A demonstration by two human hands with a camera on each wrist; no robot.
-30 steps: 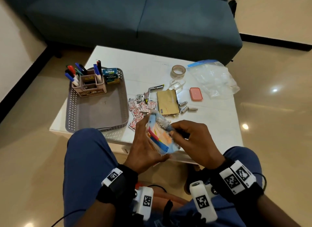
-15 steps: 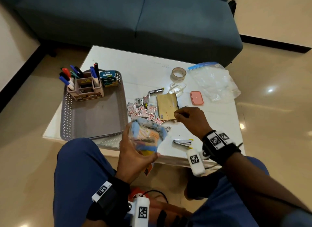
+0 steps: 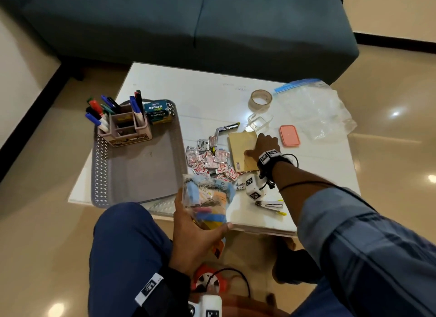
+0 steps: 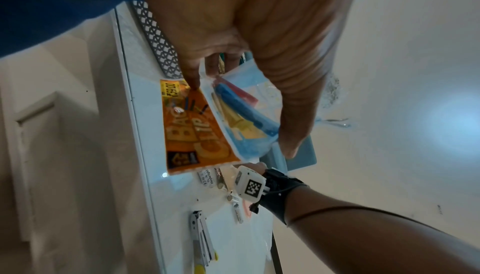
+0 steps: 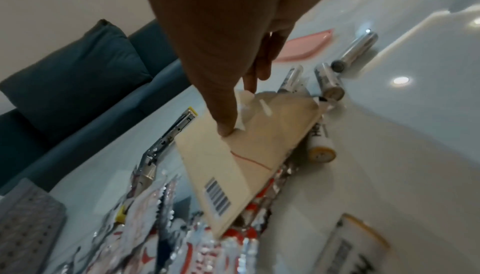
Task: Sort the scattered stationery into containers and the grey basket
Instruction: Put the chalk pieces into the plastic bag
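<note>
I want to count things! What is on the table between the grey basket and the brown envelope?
A heap of small foil packets lies between the basket and the envelope, seen from the head view.

The right hand [image 3: 265,145] rests on a flat brown paper envelope [image 3: 241,149]; crinkled foil sachets [image 3: 212,159] lie left, cylindrical metal batteries [image 5: 330,81] right.

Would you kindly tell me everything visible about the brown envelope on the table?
The brown envelope looks like tan paper, rectangular, with a barcode label near one corner and a thin red line across its face. It lies on the white table, its near end resting on the pile of foil sachets, so it sits slightly tilted. The right hand has its thumb pressed on top and fingers at the far edge, where some crinkled clear plastic shows. Batteries lie beside it.
</note>
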